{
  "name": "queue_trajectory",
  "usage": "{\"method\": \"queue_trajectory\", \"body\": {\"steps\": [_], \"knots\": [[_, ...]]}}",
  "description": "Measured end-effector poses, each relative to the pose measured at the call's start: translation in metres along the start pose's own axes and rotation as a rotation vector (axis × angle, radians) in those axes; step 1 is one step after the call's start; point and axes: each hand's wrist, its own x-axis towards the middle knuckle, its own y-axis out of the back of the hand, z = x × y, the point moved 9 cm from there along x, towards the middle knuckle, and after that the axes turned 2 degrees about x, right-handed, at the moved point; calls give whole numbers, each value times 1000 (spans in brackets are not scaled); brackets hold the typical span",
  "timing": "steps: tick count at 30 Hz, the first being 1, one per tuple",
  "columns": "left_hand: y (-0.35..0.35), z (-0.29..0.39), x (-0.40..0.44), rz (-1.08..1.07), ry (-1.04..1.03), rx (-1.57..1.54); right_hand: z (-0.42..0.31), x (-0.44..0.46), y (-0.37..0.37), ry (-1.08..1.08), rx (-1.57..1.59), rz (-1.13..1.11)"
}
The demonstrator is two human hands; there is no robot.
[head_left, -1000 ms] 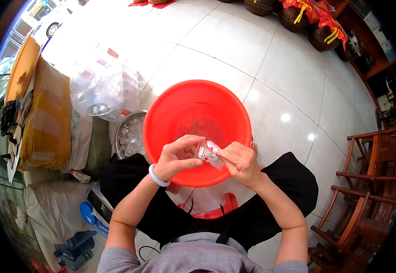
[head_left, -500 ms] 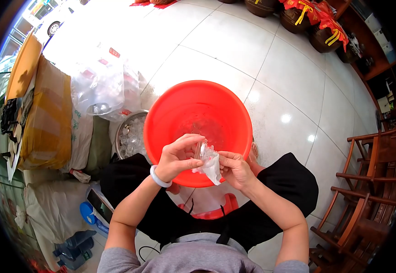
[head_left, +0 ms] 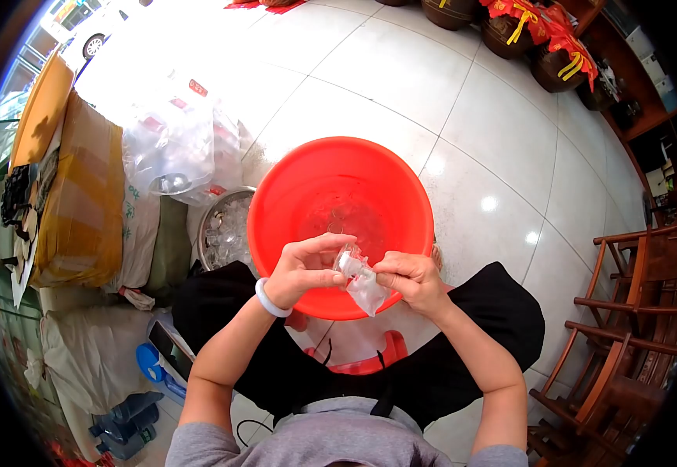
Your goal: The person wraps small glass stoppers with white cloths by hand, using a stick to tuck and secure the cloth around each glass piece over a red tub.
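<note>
Over the near half of a large red basin (head_left: 276, 179), my left hand (head_left: 302, 272) holds a small clear glass piece (head_left: 347, 261) between thumb and fingers. My right hand (head_left: 412, 280) has its fingers pinched on a thin whitish cloth or film (head_left: 368, 294), which hangs from the mouth of the glass piece. How much of the cloth is inside the glass is too small to tell. A little clear water seems to lie in the bottom of the basin.
Left of the basin stands a metal bowl (head_left: 227, 233) of clear glass pieces, with plastic bags (head_left: 171, 152) behind it. A taped carton (head_left: 81, 194) is further left. Wooden chairs (head_left: 626, 311) stand at right, dark jars (head_left: 506, 35) at the back right.
The cloth moved from over my right fingers to hanging between my hands. My right hand opened its grip slightly, then pinched again higher up. My left hand stays almost in place.
</note>
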Motion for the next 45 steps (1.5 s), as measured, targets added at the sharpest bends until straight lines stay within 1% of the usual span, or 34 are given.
{"method": "queue_trajectory", "body": {"steps": [3,5,6,8,14,16,18,20,21,23,24,25,26,27,29,30,31,32,33,34,35,36,38,39,40,41,42,43,44,45], "knots": [[-1,1,1,1,-17,-33,4,-1,-2,5,29,-15],[2,0,2,15,-43,8,35,-8,-6,-285,519,136],[4,1,2,31,-68,49,35,-8,-10,-285,518,134],[6,-1,3,33,-93,78,53,-17,-12,-493,711,275],[0,5,5,45,-172,129,60,-15,-16,-493,888,215],[-2,9,4,50,-186,119,53,-14,-15,-473,843,219],[1,-2,4,82,-42,-19,50,-14,-13,-454,798,221],[3,-4,3,81,-30,-25,45,-12,-11,-365,680,140],[4,-6,3,80,-17,-32,45,-12,-10,-365,680,139],[5,-8,2,70,-4,-55,36,-9,-8,-279,499,79],[5,-10,1,60,8,-78,34,-8,-6,-278,499,79],[8,-10,0,60,8,-79,18,-4,-4,-152,302,32],[8,-16,-1,39,77,-127,4,-1,-4,-26,105,-14],[7,-22,-2,18,146,-176,4,0,-3,-26,104,-14],[7,-21,-1,24,134,-158,-1,1,-1,26,17,0],[8,-21,-1,30,122,-140,1,0,-1,27,16,0],[5,-21,0,30,122,-140,18,-1,2,-89,193,70],[3,-14,1,53,25,-101,32,-4,3,-205,370,139],[3,-7,2,77,-72,-63,33,-5,1,-205,370,139],[2,-7,3,77,-73,-63,43,-7,1,-299,532,202],[2,-3,4,90,-125,-6,53,-11,-1,-393,694,264],[2,1,4,103,-175,51,55,-12,-1,-393,693,264],[3,-1,4,106,-199,75,60,-13,-7,-410,866,249],[3,0,4,109,-222,97,60,-13,-7,-409,868,250],[2,1,4,107,-219,98,57,-14,-6,-417,797,268],[4,-4,4,119,-145,26,55,-14,-4,-426,726,285],[5,-9,4,131,-71,-47,55,-15,-3,-426,726,287],[7,-7,3,131,-71,-47,46,-12,-3,-346,619,221],[8,-13,2,109,11,-113,37,-9,-3,-265,510,155],[6,-19,2,87,92,-180,36,-9,-1,-265,510,154]]}}
